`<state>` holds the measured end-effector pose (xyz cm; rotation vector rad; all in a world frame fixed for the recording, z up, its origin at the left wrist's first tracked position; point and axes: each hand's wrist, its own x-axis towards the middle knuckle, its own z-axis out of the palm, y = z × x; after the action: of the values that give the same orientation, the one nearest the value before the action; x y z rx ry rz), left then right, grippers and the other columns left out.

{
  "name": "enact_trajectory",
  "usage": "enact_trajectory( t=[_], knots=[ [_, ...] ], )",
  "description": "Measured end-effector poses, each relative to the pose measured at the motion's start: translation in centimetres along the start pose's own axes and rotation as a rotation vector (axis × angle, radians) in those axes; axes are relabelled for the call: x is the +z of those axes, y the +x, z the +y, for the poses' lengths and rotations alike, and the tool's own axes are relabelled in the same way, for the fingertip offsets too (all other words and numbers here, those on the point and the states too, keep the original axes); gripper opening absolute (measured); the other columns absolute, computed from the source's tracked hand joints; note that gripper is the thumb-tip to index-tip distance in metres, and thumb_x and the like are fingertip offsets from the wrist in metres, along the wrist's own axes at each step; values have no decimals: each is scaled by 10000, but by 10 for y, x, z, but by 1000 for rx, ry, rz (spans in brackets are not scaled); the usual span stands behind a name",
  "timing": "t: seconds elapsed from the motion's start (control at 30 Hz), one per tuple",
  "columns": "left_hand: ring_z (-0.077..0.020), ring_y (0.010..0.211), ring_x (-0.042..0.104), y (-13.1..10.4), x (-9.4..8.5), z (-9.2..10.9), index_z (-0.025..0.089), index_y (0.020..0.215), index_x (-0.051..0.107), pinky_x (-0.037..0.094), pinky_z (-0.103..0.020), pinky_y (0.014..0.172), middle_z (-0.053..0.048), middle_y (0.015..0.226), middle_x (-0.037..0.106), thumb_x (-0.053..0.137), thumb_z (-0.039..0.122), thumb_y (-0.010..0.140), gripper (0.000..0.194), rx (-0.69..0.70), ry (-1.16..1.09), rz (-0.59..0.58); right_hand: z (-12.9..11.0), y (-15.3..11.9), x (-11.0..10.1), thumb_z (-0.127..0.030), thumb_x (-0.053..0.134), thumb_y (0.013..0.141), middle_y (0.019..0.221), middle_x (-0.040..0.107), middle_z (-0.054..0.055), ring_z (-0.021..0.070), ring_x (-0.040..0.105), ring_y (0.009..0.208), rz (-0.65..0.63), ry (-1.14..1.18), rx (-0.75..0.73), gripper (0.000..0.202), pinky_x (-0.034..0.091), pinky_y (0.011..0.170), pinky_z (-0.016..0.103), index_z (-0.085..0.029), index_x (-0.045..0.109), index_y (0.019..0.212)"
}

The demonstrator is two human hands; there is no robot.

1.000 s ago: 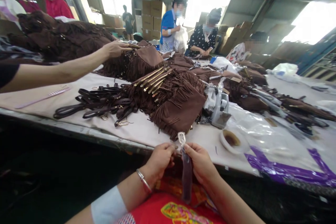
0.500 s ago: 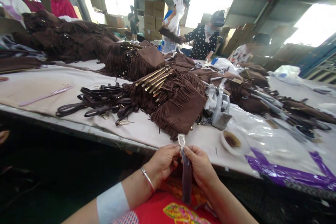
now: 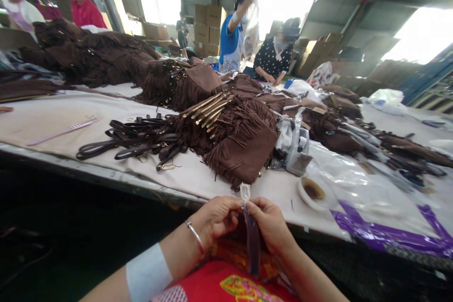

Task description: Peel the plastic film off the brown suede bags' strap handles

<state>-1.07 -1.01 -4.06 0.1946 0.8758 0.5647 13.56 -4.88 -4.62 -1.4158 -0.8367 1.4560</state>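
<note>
By the pale table (image 3: 191, 181), dark flat strap (image 3: 253, 245) with whitish top loop (image 3: 245, 191), pinched by left hand (image 3: 221, 219) and right hand (image 3: 272, 225)

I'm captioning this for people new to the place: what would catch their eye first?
Probably the fringed brown bags heaped on the table, with dark straps left of them in view. Nearer, the left hand and right hand hold a narrow dark strip. The shiny purple plastic at lower right also stands out.

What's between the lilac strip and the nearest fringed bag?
In the head view, straps lie between the lilac strip and the bag.
</note>
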Motion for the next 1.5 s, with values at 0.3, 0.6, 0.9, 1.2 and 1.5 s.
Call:
enact_trajectory(
  t=[0.3,0.6,0.9,1.2,1.5],
  knots=[
    [-49,458,534,-4,4,4,88,702,636,381,-93,401,-35,610,621,651,37,708,54,76,61,-50,-4,3,-2,-451,703,740,580,635,-1,151,535,535,3,-284,-169,281,402,498,253,-177,657,701],
    [-67,461,499,8,6,-2,104,675,617,313,-145,395,-3,562,579,760,203,627,181,199,189,20,-2,-1,1,-327,576,869,679,675,22,188,601,660,57,-506,-402,215,447,638,277,-205,668,717],
    [-79,438,404,7,11,10,157,635,530,279,-217,443,52,501,477,778,622,582,529,387,494,158,-8,-4,3,-216,558,856,958,727,89,244,649,890,-67,-662,-656,219,469,833,340,-218,707,1017],
    [-113,506,402,-5,10,55,162,542,580,245,-245,502,31,492,469,702,622,674,494,672,1320,287,-22,72,-33,-191,615,726,952,691,71,197,614,808,289,-723,-460,301,475,775,302,-184,709,1013],
    [-327,1372,330,5,9,36,195,1409,457,267,-493,1110,-135,1445,461,627,275,805,632,1407,2068,339,-35,67,-14,-204,544,813,828,675,79,198,600,808,256,-923,-686,125,424,759,276,-171,665,808]
  ],
)
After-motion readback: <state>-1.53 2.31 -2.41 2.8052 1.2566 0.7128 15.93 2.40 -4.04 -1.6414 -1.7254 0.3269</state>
